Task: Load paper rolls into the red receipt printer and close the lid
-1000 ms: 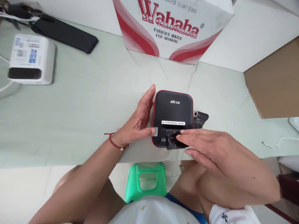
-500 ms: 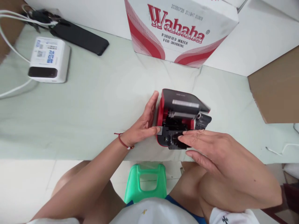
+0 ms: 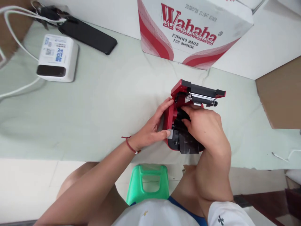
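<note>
A small red and black label printer [image 3: 167, 119] sits near the table's front edge, its lid [image 3: 202, 89] raised and a dark roller showing on the underside. My left hand [image 3: 155, 125] steadies the left wall, thumb pressed on a grey corner tab, fingers along the side. Inside the open body, my right hand [image 3: 207, 122] has thumb and index finger at black ribbon film [image 3: 188, 141], which hangs over the front lip. That hand hides much of the right side of the cavity, so its other fingers cannot be seen.
A Wahaha water carton [image 3: 183, 34] stands behind the printer. Farther left are a white box-shaped device [image 3: 58, 58], a black phone [image 3: 90, 36] and white cables [image 3: 22, 47]. Brown cardboard [image 3: 279, 94] is at right; a green stool [image 3: 148, 182] is below the table.
The lid has swung up higher, showing its underside. My right hand has gone from lying flat over the front film to reaching inside the printer. The dark roll at right is now hidden.
</note>
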